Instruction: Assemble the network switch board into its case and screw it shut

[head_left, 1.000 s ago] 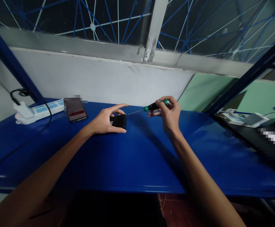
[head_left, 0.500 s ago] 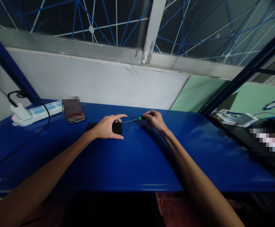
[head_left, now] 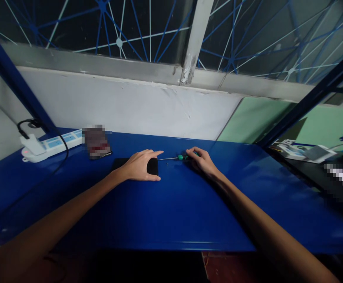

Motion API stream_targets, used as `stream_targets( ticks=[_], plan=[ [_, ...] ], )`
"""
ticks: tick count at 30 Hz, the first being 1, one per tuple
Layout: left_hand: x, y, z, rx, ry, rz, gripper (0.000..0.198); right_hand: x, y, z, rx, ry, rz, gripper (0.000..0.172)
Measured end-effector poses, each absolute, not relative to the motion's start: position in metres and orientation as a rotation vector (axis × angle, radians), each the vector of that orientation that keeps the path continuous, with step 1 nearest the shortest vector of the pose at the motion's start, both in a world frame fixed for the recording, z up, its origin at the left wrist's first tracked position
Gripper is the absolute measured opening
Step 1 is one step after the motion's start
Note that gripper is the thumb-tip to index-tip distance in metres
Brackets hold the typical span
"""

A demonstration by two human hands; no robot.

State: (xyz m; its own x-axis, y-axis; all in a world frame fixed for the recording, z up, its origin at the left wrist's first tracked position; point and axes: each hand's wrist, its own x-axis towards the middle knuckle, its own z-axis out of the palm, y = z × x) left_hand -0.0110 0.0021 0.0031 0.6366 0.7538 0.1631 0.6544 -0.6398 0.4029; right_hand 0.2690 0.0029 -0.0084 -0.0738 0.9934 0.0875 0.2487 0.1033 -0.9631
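A flat black rectangular case point(head_left: 153, 166) lies on the blue table, its left part partly covered by my hand. My left hand point(head_left: 138, 165) spans the case, thumb along the near edge and fingers over the far side, holding it down. In my right hand point(head_left: 202, 159) is a screwdriver point(head_left: 180, 157) with a green and black handle, gripped between thumb and fingers. Its thin shaft points left, nearly level, and the tip is at the right end of the case. Whether the tip sits in a screw is too small to tell. A tiny screw-like piece point(head_left: 167, 164) lies just below the shaft.
A white power strip point(head_left: 56, 144) with a black cable stands at the back left. Beside it lies a blurred-out dark object point(head_left: 97, 142). White devices point(head_left: 312, 153) rest on a black surface at the right. Blue frame posts rise on both sides.
The screwdriver's handle has dropped slightly, so the shaft lies flatter, its tip still by the case. My left hand keeps its hold. The whole view has shifted a little.
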Motion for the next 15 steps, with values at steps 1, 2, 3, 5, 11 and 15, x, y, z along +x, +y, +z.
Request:
stream_targets(
  ticks=[1,2,3,5,11,15],
  plan=[
    [-0.011,0.002,0.003,2.561,1.138,0.445,0.095,0.27,0.002,-0.006,-1.279,-1.493,1.074,0.035],
    [-0.011,0.003,0.003,2.569,1.137,0.434,0.096,0.271,0.0,-0.004,-1.272,-1.507,1.09,0.033],
    [-0.01,0.003,0.003,2.576,1.134,0.427,0.096,0.272,-0.001,-0.002,-1.251,-1.525,1.12,0.033],
    [-0.01,0.004,0.003,2.59,1.125,0.422,0.097,0.273,-0.002,0.003,-1.195,-1.525,1.16,0.037],
    [-0.009,0.001,0.004,2.661,1.093,0.43,0.092,0.281,0.002,0.005,-1.12,-1.587,1.165,0.035],
    [-0.01,-0.002,0.003,2.718,1.071,0.468,0.086,0.284,0.0,0.009,-1.123,-1.649,1.09,0.027]
  ],
)
